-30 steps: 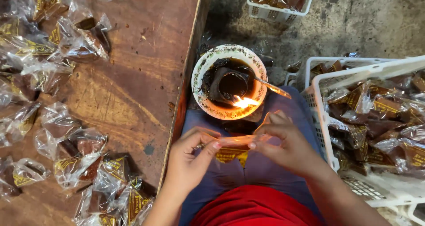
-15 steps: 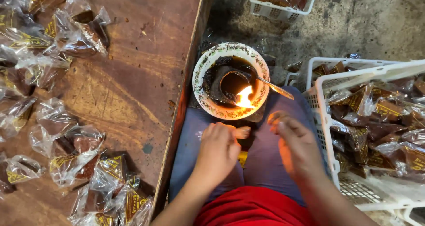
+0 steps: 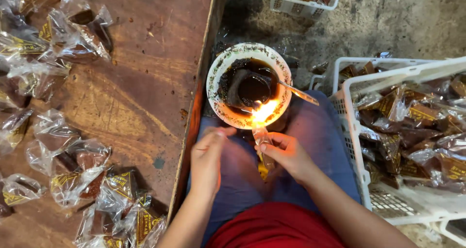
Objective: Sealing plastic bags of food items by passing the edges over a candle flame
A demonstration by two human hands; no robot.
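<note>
Right fingers [image 3: 279,143]: pinched on the packet [image 3: 263,146], thumb on top, mouth end held up toward the flame [image 3: 264,113].
Left fingers [image 3: 219,134]: curled loosely, tips just beside the packet; probably not gripping it, though hard to tell from above.
Right hand [image 3: 286,153]: over the lap, just below the bowl [image 3: 221,68].
Left hand [image 3: 208,158]: beside the right, back of hand to the camera.
Packet: clear plastic with a dark sweet and a yellow label inside, upright between the hands, top edge at the flame.
Doing it well: only the very edge of the plastic into the flame, briefly, so as to melt and not char; grip well below the heated edge; filling kept away from the top; fingertips clear of the hot film.
Flame: at the near rim of the bowl; wick or source lost in the glare.
Bowl: white, stained, dark contents, with a spoon [image 3: 301,93] leaning out to the right.
Around: more packets on the board [image 3: 145,83] to the left, filled crate [image 3: 359,146] to the right, second crate [image 3: 303,5] cut off at the top.
Hidden: packet's lower half behind the right palm; whether the seal is closed, not visible; left palm unseen.
</note>
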